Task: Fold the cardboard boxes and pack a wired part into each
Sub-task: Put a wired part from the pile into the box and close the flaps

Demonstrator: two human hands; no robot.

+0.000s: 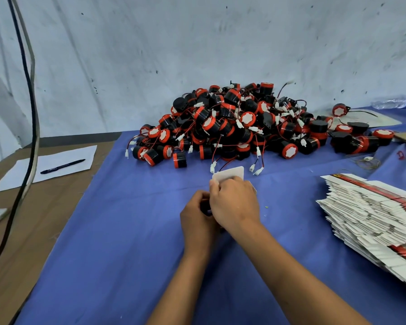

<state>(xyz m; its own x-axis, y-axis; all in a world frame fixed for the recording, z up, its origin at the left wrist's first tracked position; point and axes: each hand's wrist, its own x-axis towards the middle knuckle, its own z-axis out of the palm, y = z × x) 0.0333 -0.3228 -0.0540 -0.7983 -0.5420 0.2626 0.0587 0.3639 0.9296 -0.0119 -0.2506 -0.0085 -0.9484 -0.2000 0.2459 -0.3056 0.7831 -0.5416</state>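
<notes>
Head view: I see both hands close together over the blue cloth (127, 231).
Box: white box (229, 173), held between both hands.
Left hand (198, 219): curled round the box.
Right hand (234, 202): pinches its flap.
Parts: pile of wired parts (232, 123) just past the hands.
Flat boxes (370, 212): stacked right of the hands.

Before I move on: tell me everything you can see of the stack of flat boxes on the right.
The stack of flat boxes lies on the blue cloth at the right edge, partly cut off by the frame. Unfolded white cardboard blanks with red and black printed bands, fanned out and slumping toward the near right corner. Neither hand touches it; the count cannot be told.
</notes>
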